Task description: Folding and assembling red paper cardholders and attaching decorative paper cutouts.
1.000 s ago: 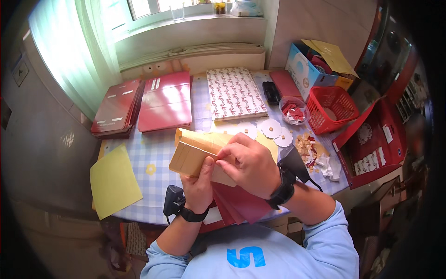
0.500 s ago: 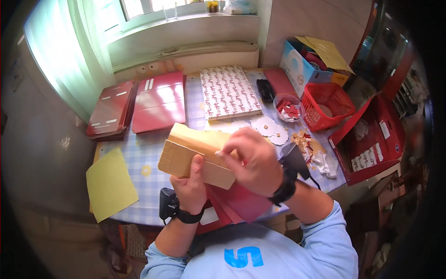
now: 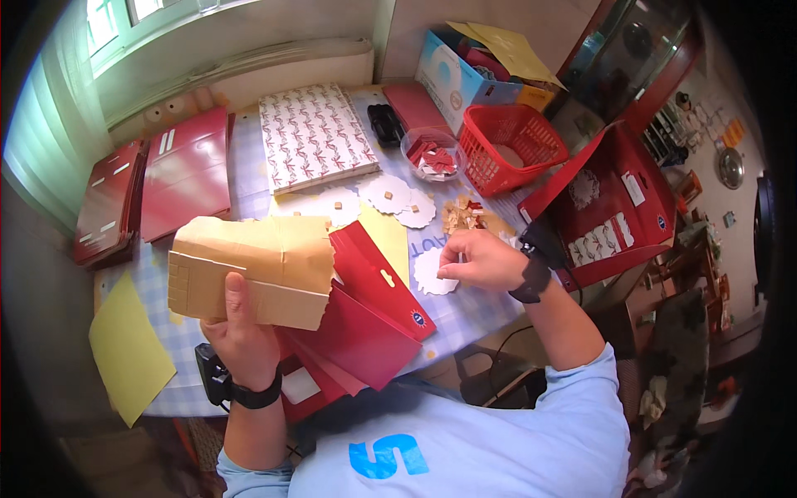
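Observation:
My left hand [image 3: 241, 332] grips a folded tan cardboard piece [image 3: 249, 270], thumb on top and the other fingers hidden underneath. Its right edge is ragged and its inside faces up. Over to the right, my right hand [image 3: 486, 259] has thumb and forefinger pinched together above a white scalloped paper disc [image 3: 429, 275]; anything between the fingertips is too small to make out. Below the cardboard lie fanned dark red card sheets [image 3: 361, 332], and one red piece [image 3: 398, 295] has a slot cut in it.
White scalloped discs [image 3: 390, 195] with small tan squares lie behind my hands. Scraps [image 3: 465, 213], a clear tub [image 3: 433, 155], a red basket [image 3: 510, 149] and an open red box [image 3: 614, 199] stand right. Red folders [image 3: 187, 178], a patterned stack [image 3: 311, 137] and a yellow sheet [image 3: 129, 349] lie left and behind.
My right hand has left the cardboard and moved right, over the white disc. My left hand still holds the cardboard. The whole view has shifted, with table things now further left.

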The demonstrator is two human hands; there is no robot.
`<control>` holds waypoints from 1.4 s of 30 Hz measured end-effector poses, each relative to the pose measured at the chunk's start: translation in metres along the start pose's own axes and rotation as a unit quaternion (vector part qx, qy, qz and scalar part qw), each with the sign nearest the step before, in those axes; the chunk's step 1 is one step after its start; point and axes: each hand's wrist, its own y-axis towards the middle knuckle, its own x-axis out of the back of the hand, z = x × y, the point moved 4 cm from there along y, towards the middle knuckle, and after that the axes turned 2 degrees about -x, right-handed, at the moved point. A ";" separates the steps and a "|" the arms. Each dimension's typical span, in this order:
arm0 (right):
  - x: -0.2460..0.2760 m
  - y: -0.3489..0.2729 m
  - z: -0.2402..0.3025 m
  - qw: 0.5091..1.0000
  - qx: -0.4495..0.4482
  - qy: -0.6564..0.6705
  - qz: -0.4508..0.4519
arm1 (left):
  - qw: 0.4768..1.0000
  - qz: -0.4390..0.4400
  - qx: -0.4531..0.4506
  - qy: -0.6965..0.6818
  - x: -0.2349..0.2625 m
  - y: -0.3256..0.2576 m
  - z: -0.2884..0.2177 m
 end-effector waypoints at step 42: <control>0.019 -0.008 -0.015 0.991 0.018 0.013 -0.133 | 0.999 0.005 -0.042 -0.015 0.011 0.006 0.000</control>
